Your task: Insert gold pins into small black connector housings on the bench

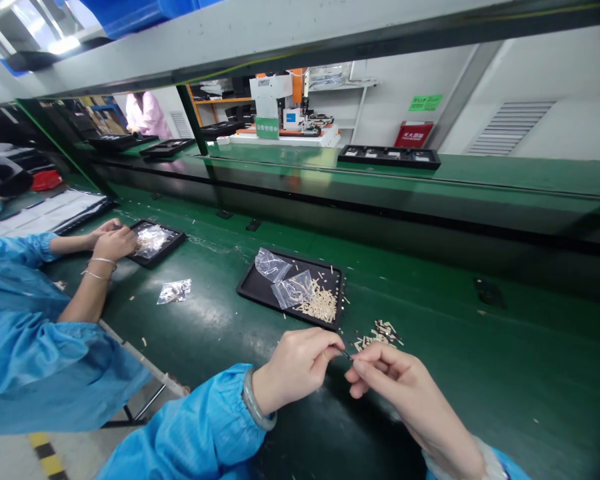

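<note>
My left hand (300, 363) pinches one end of a small, thin dark piece (347, 355) between thumb and fingertips. At its other end, the thumb and forefinger of my right hand (397, 380) are closed on the same piece. Just beyond my hands lies a loose pile of small beige strips (380, 333) on the green table. A black tray (260, 293) stands behind my left hand; it holds clear plastic bags (294, 289) and a heap of beige strips (321, 303).
A co-worker's hands (113, 243) are at the left, beside a smaller black tray (173, 245) with a plastic bag. Another small bag (175, 291) lies on the green table (210, 333). A raised shelf (290, 158) behind carries a black tray (389, 157).
</note>
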The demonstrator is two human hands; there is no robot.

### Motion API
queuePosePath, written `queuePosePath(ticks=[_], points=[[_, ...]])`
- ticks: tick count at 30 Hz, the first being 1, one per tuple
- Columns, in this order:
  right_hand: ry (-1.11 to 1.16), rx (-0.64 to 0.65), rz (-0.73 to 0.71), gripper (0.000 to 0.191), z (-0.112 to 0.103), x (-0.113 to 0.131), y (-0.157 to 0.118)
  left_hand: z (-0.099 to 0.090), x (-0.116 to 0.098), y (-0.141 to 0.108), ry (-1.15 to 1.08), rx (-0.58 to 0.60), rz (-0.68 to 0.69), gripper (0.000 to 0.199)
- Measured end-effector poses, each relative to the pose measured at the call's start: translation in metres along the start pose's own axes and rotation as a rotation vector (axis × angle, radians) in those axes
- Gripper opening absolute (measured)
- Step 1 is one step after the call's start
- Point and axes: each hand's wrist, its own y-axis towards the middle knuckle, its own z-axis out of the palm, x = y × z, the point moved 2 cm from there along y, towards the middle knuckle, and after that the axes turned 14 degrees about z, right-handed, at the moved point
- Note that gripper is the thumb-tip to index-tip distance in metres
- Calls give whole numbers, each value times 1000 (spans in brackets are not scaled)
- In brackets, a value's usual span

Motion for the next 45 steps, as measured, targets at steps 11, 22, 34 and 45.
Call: queuePosePath(ticks=[11, 22, 34, 45], points=[[106, 107, 117, 32, -9, -5, 8, 6, 2, -2, 104, -65, 97, 21], [72, -405, -157, 38, -112, 41, 106, 11, 5, 3, 230, 106, 65, 27], [-66, -482, -159, 43, -133, -24, 40, 7, 6, 21, 359, 547, 197, 16], [-104, -503, -143, 36, -116, -42, 40, 64, 15, 46, 248, 628, 304, 20]])
